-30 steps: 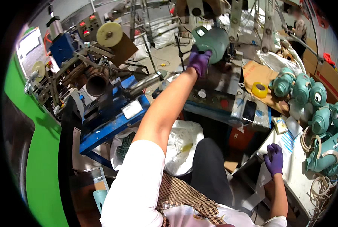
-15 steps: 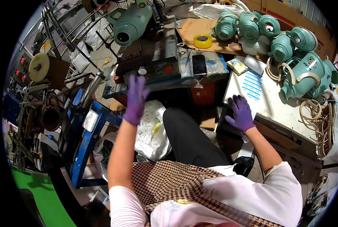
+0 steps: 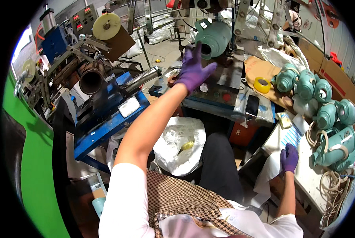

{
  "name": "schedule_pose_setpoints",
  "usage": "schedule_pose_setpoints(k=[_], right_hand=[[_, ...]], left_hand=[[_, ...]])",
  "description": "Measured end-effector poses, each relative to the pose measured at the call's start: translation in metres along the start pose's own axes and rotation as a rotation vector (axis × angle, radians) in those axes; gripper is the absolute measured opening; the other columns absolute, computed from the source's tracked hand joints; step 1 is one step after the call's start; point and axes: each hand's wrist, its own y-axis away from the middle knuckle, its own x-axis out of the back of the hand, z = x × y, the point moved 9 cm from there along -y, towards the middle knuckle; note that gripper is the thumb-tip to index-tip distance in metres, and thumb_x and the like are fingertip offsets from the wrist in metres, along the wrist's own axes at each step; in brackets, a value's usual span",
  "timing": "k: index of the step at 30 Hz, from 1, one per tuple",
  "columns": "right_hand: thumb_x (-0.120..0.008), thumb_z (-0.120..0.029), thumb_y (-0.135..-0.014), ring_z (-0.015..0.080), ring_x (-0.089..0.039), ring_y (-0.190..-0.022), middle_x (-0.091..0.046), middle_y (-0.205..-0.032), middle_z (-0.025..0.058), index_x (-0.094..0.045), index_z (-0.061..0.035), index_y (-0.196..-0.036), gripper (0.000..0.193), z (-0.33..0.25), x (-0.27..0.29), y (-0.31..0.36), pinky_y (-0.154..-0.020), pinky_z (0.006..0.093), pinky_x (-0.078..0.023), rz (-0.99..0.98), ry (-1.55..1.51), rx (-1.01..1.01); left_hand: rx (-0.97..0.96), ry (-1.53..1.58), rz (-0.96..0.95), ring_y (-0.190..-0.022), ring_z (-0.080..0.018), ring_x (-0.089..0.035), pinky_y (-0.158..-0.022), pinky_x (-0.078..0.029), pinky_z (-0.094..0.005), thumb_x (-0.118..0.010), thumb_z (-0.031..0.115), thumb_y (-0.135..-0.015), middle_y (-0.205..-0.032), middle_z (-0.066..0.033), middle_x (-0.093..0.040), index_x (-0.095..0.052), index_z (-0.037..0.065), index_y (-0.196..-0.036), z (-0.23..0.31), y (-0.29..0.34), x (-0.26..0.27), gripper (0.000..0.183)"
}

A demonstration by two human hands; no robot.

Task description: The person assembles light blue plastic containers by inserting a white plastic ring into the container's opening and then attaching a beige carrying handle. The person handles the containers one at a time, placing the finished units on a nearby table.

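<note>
A pale green plastic jug body (image 3: 217, 37) with a loop handle sits sideways on the machine, its round dark opening facing me. My left hand (image 3: 194, 72), in a purple glove, reaches up in front of that opening with fingers spread and nothing in them. Whether a fingertip touches the rim I cannot tell. On the white table at the right, my right hand (image 3: 289, 159), also gloved in purple, has its fingers drawn together at the strip of blue-and-white labels (image 3: 291, 137). White backing paper hangs off the table edge beside it; the fingertips are partly hidden.
Several green jug bodies (image 3: 336, 146) crowd the table's right side, near beige ring-shaped straps (image 3: 331, 184). Yellow tape (image 3: 261, 84) and a phone (image 3: 252, 105) lie by the machine's buttons. A white bag of rings (image 3: 181, 148) stands before me; a blue metal frame (image 3: 110, 131) is left.
The whole view has swung leftward. My left hand has come up to the jug's opening. My right hand's spread fingers have drawn together at the labels, and the backing paper has shifted.
</note>
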Motion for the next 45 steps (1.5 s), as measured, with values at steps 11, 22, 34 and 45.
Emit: schedule_pose_setpoints(k=[11, 22, 34, 45], right_hand=[[-0.066, -0.016, -0.086, 0.0362, -0.064, -0.109, -0.073, -0.111, 0.0140, -0.074, -0.0066, -0.103, 0.021, 0.005, -0.005, 0.006, -0.101, 0.0446, -0.048, 0.007, -0.036, -0.019], [-0.065, -0.012, -0.084, 0.0333, -0.066, -0.097, -0.071, -0.101, 0.0132, -0.070, -0.0043, -0.096, 0.015, -0.002, 0.001, 0.005, -0.091, 0.0417, -0.051, 0.088, -0.065, 0.032], [-0.061, -0.010, -0.088, 0.0337, -0.067, -0.104, -0.071, -0.110, 0.0161, -0.072, -0.0014, -0.102, 0.019, 0.013, -0.010, 0.007, -0.096, 0.0404, -0.051, 0.036, -0.083, 0.025], [-0.054, -0.026, -0.104, 0.0321, -0.060, -0.124, -0.065, -0.132, 0.0185, -0.066, 0.0033, -0.126, 0.038, 0.062, -0.050, 0.000, -0.107, 0.0374, -0.046, -0.123, 0.065, 0.130]], left_hand=[[0.047, -0.026, 0.039, -0.125, -0.0475, -0.054, -0.106, -0.046, -0.0481, -0.075, 0.029, -0.081, -0.146, -0.0325, -0.041, -0.047, 0.018, -0.150, -0.022, -0.063, -0.062, 0.076], [0.014, -0.102, 0.001, -0.127, -0.0469, -0.054, -0.105, -0.047, -0.0468, -0.077, 0.029, -0.081, -0.151, -0.0341, -0.036, -0.045, 0.021, -0.152, -0.027, -0.065, -0.065, 0.078], [-0.077, -0.198, -0.013, -0.136, -0.0457, -0.047, -0.109, -0.044, -0.0449, -0.078, 0.038, -0.083, -0.158, -0.0326, -0.024, -0.038, 0.018, -0.155, -0.008, -0.045, -0.046, 0.085], [0.479, 0.103, 0.202, -0.113, -0.0191, -0.065, -0.098, -0.051, -0.0314, -0.068, 0.009, -0.094, -0.125, -0.0110, -0.069, -0.067, 0.000, -0.123, -0.127, 0.441, 0.233, 0.031]])
